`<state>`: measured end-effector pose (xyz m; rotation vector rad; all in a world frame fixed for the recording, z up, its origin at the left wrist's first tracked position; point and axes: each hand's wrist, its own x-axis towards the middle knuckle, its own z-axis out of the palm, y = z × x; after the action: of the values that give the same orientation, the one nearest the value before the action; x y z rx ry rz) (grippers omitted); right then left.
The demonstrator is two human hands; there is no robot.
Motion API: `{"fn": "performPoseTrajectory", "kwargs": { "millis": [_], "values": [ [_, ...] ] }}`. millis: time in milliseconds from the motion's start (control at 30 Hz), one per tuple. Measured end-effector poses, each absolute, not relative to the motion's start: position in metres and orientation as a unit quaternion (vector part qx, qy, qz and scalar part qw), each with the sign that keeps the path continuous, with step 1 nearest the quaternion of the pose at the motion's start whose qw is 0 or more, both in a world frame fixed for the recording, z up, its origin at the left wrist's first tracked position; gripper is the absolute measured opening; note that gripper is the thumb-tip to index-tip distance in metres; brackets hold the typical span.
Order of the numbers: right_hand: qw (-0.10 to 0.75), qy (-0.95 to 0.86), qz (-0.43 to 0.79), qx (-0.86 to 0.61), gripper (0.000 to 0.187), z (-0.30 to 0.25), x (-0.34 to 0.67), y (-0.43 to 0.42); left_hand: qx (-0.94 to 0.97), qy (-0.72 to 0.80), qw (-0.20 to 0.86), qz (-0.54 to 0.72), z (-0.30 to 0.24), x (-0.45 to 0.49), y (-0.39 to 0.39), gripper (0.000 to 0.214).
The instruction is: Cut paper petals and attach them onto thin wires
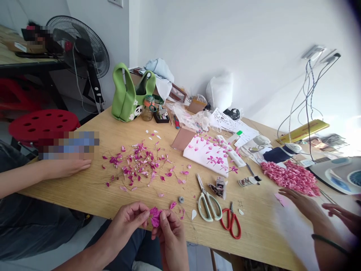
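Note:
Close to the table's front edge, my left hand (pixel 130 219) and my right hand (pixel 172 235) pinch a crumpled magenta fabric flower (pixel 155 217) between them. My left fingertips grip its left side, and the right thumb presses on its right side. Just beyond my hands lie a loose magenta petal (pixel 173 205) and a small grey spool (pixel 181 199). Farther off, a pile of magenta petals and wired flowers (pixel 141 160) spreads over the wood. To the right are white-handled scissors (pixel 209 205) and red-handled pliers (pixel 231 222).
A white foam block (pixel 207 152) bears several flowers. Behind stand a green bag (pixel 126 96) and a jar (pixel 148 109). One person's hand (pixel 66 166) rests at the left; another's hands (pixel 303 205) are at the right, by a pink fluffy bundle (pixel 290 177).

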<state>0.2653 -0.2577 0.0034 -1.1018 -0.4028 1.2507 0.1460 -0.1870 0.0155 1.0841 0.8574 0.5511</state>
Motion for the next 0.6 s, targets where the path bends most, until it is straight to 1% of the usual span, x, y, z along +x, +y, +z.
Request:
{"fn": "performPoseTrajectory", "kwargs": {
  "millis": [100, 333, 600],
  "values": [
    [0.666, -0.159, 0.546, -0.483, 0.027, 0.0019, 0.2634, -0.2573, 0.479, 0.392, 0.738, 0.268, 0.0136, 0.1487, -0.1877, 0.027],
    [0.652, -0.213, 0.504, -0.524, 0.026, -0.0015, 0.2655, -0.2567, 0.477, 0.36, 0.752, 0.279, 0.0177, 0.1519, -0.1889, 0.024],
    [0.66, -0.21, 0.479, -0.539, 0.029, -0.0033, 0.2628, -0.254, 0.463, 0.351, 0.765, 0.276, 0.0124, 0.1554, -0.1902, 0.025]
  ]
}}
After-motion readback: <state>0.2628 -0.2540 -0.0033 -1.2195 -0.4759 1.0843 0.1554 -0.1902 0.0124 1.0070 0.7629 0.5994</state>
